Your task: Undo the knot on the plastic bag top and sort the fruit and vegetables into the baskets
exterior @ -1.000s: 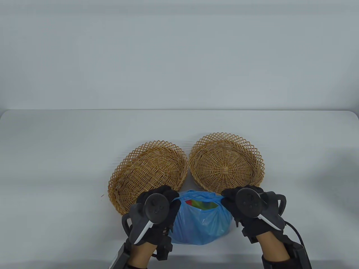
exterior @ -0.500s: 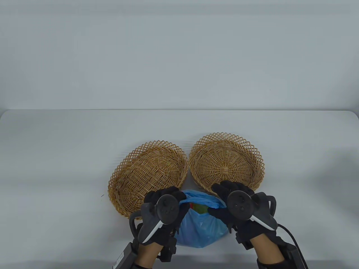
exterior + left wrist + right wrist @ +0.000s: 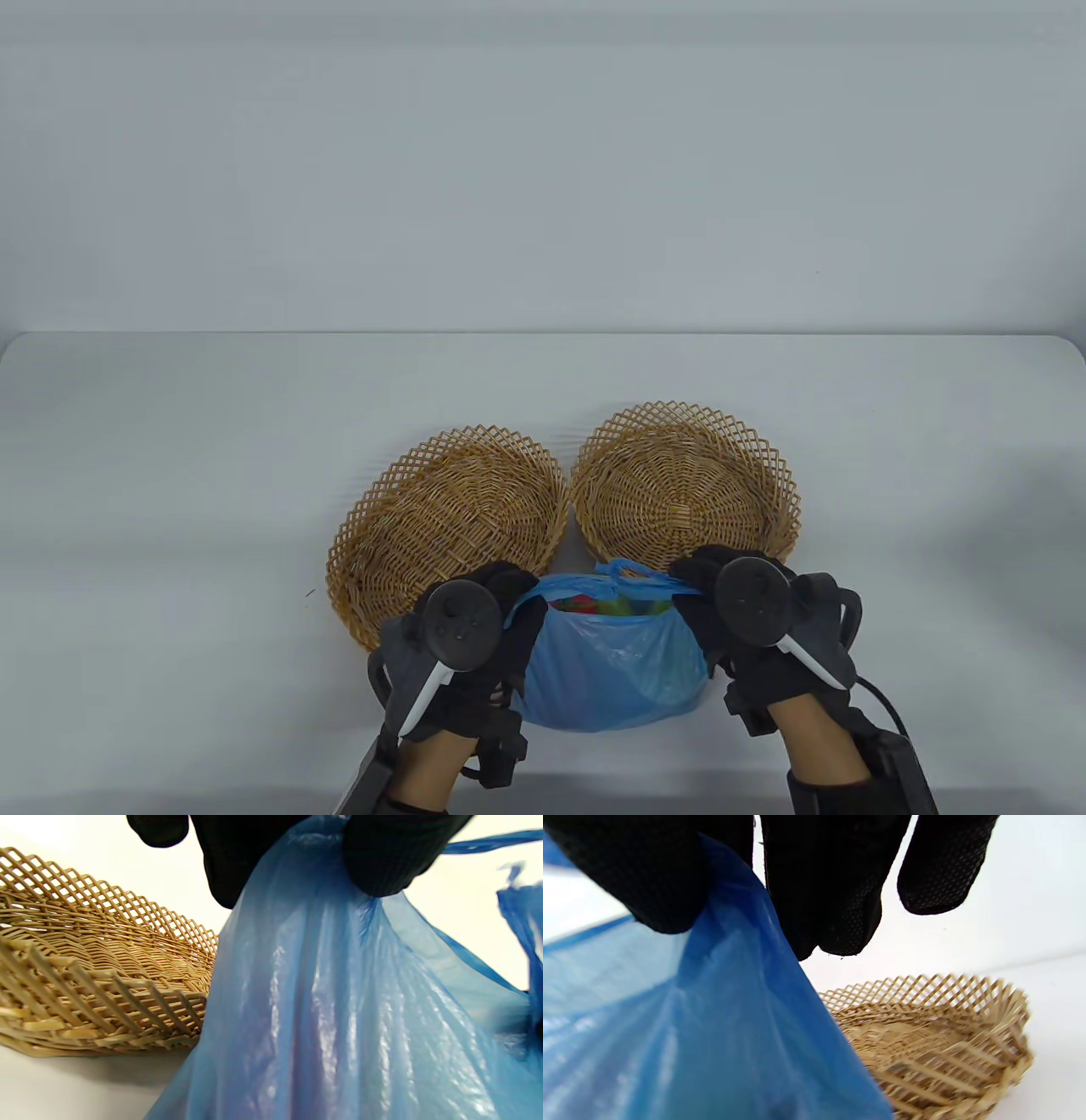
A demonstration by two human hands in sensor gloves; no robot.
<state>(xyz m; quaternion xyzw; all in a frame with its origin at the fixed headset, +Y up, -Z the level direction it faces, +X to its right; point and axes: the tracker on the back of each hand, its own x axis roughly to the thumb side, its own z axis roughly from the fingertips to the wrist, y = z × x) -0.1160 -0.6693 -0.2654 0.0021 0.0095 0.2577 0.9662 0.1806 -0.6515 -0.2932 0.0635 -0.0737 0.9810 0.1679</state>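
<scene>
Left hand and right hand each pinch the open bag's rim, red and green produce inside, with bare baskets at 11 and 1 o'clock.

The place looks like a recording studio or a lab set for data capture, not a home. The worktop is plain and pale grey-white with rounded far corners, and behind it stands a bare, even grey backdrop without any window, shelf or furniture. The light is soft and flat. Both hands wear black sensor gloves, and a tracker sits on the back of the left one; a cable runs from the right wrist. The 2 wicker baskets and the blue plastic bag are the only props.
</scene>
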